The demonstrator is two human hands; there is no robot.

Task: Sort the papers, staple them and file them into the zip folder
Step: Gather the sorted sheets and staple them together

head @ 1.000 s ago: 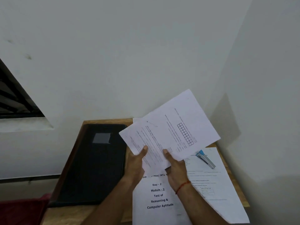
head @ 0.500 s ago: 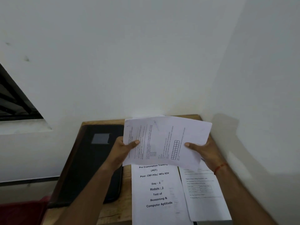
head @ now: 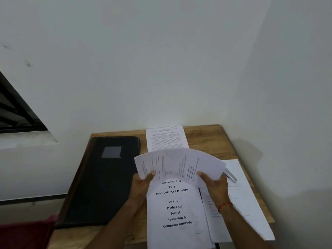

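Both hands hold a bowed white printed sheet (head: 179,164) just above the table. My left hand (head: 142,184) pinches its left near edge, thumb on top. My right hand (head: 214,185) pinches its right near edge. Under it lies a cover page (head: 177,218) reading "Test of Reasoning & Computer Aptitude". Another printed sheet (head: 166,139) lies at the back by the wall, and more papers (head: 240,198) lie on the right. A silver stapler (head: 230,176) rests on those right papers, partly hidden by the held sheet. The black zip folder (head: 100,180) lies shut on the left.
The small wooden table (head: 222,141) stands in a corner, with white walls behind and to the right. A dark window opening (head: 16,112) is at far left. Something dark red (head: 25,234) sits below the table's left front edge.
The held sheet has come down from upright to low over the cover page and now bows upward. Both hands dropped with it, baring the back sheet and the stapler.
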